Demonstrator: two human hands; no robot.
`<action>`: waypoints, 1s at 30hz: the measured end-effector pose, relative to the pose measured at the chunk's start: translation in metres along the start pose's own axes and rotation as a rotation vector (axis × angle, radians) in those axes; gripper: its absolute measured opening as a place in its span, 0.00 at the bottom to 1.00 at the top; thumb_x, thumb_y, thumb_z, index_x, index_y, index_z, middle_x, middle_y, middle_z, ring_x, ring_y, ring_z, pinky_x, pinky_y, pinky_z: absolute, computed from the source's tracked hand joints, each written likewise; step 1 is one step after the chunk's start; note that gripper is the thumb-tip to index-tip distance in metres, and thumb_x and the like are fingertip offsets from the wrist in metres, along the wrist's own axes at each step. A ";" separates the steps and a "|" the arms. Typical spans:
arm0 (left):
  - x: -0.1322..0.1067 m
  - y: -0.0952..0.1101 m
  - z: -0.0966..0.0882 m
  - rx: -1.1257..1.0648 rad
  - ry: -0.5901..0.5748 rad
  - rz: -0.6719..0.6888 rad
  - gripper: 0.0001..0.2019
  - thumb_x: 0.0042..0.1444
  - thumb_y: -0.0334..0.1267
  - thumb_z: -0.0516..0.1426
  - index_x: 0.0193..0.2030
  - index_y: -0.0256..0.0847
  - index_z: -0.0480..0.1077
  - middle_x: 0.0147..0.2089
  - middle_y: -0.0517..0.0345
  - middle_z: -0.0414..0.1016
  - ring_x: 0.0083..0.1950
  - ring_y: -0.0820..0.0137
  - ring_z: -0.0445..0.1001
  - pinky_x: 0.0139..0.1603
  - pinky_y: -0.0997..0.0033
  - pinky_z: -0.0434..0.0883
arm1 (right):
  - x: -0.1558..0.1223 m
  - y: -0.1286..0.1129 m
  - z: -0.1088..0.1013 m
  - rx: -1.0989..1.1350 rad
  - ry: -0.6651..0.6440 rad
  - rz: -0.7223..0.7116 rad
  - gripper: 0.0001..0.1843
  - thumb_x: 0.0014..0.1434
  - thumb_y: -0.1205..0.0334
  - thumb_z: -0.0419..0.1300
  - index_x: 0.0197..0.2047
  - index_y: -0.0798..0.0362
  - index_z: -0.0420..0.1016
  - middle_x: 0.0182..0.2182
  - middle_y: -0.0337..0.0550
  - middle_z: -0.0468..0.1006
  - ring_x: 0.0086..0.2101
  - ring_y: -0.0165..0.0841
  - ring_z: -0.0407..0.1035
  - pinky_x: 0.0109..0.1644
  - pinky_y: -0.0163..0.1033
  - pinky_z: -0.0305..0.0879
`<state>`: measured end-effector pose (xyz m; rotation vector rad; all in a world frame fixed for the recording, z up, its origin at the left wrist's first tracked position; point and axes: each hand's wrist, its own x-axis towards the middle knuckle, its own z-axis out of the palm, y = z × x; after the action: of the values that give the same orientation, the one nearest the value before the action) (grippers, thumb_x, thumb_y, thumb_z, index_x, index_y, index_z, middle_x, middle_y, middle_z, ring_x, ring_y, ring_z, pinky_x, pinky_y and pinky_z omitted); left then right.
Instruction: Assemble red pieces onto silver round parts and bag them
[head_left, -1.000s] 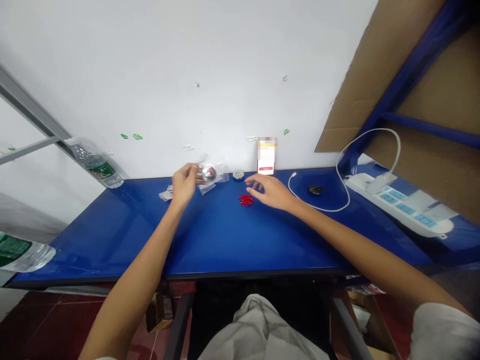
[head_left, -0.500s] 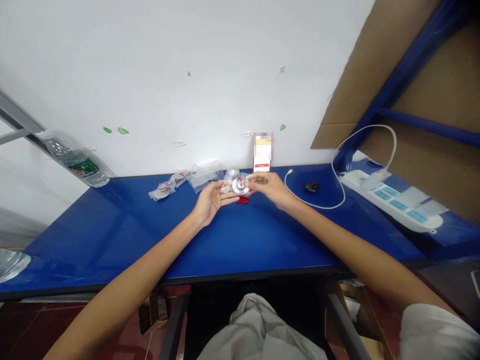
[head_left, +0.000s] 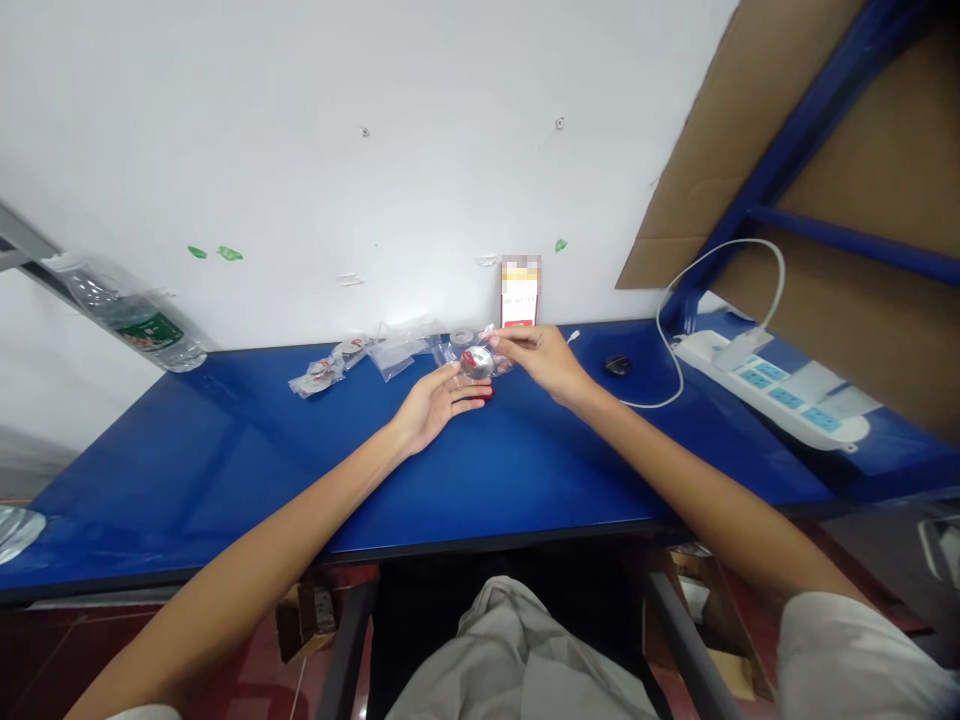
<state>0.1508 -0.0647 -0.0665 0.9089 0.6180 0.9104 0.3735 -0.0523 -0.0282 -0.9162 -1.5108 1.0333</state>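
Observation:
A shiny round silver disc with a red mark [head_left: 477, 363] sits between my two hands, with clear plastic around it. My left hand [head_left: 429, 412] holds its left side, thumb on top and fingers stretched underneath. At the right, my right hand [head_left: 544, 358] pinches the edge of the clear plastic bag [head_left: 501, 362] between thumb and fingertips. Beneath the left fingertips shows a small red item [head_left: 486, 392], partly hidden. Just behind the disc lies another round grey piece [head_left: 461, 338] in clear plastic.
Several bagged round pieces [head_left: 322, 375] and a clear plastic bag [head_left: 397, 348] lie left on the blue table [head_left: 480, 490]. A phone [head_left: 520, 290] leans on the wall. Rightward are a white cable [head_left: 679, 370], a black mouse-like object [head_left: 618, 365] and a power strip [head_left: 780, 395]. A water bottle [head_left: 131, 315] stands far left.
The disc has turned, its red mark now toward the left. My right hand has shifted slightly up and pinches the plastic's upper right. The view has moved a little.

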 end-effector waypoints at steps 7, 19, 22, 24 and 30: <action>0.001 -0.002 0.000 0.009 -0.003 0.053 0.16 0.72 0.42 0.62 0.58 0.33 0.77 0.55 0.37 0.85 0.51 0.58 0.87 0.54 0.65 0.83 | 0.000 -0.020 -0.010 -0.150 -0.159 -0.109 0.17 0.66 0.47 0.69 0.50 0.48 0.89 0.49 0.47 0.87 0.46 0.41 0.81 0.56 0.49 0.78; 0.004 0.011 -0.014 0.203 0.252 0.225 0.12 0.68 0.40 0.63 0.50 0.33 0.77 0.44 0.42 0.86 0.31 0.69 0.83 0.33 0.71 0.81 | 0.014 0.022 -0.038 -0.236 0.214 -0.028 0.13 0.65 0.55 0.65 0.48 0.52 0.86 0.46 0.48 0.88 0.34 0.38 0.83 0.41 0.44 0.82; 0.001 0.022 -0.015 0.305 0.315 0.422 0.10 0.66 0.40 0.61 0.48 0.35 0.75 0.41 0.46 0.85 0.30 0.68 0.81 0.29 0.70 0.78 | 0.013 0.043 -0.038 -0.329 0.076 0.080 0.11 0.63 0.56 0.69 0.45 0.54 0.86 0.37 0.46 0.87 0.26 0.35 0.80 0.32 0.39 0.79; -0.002 0.029 -0.015 0.344 0.331 0.539 0.10 0.66 0.41 0.60 0.48 0.37 0.74 0.40 0.48 0.84 0.30 0.67 0.81 0.28 0.70 0.77 | 0.012 0.051 -0.034 -0.273 0.085 0.104 0.11 0.61 0.55 0.71 0.42 0.54 0.85 0.37 0.45 0.86 0.25 0.33 0.79 0.29 0.38 0.79; -0.007 0.042 -0.017 0.351 0.448 0.725 0.11 0.65 0.45 0.60 0.47 0.41 0.71 0.39 0.52 0.83 0.28 0.69 0.79 0.25 0.73 0.73 | 0.047 0.040 -0.003 0.052 0.158 0.162 0.13 0.60 0.56 0.75 0.41 0.54 0.79 0.34 0.43 0.83 0.30 0.33 0.81 0.34 0.38 0.84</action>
<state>0.1177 -0.0513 -0.0375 1.2909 0.8658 1.7222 0.3702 0.0052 -0.0502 -1.0713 -1.2898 1.0846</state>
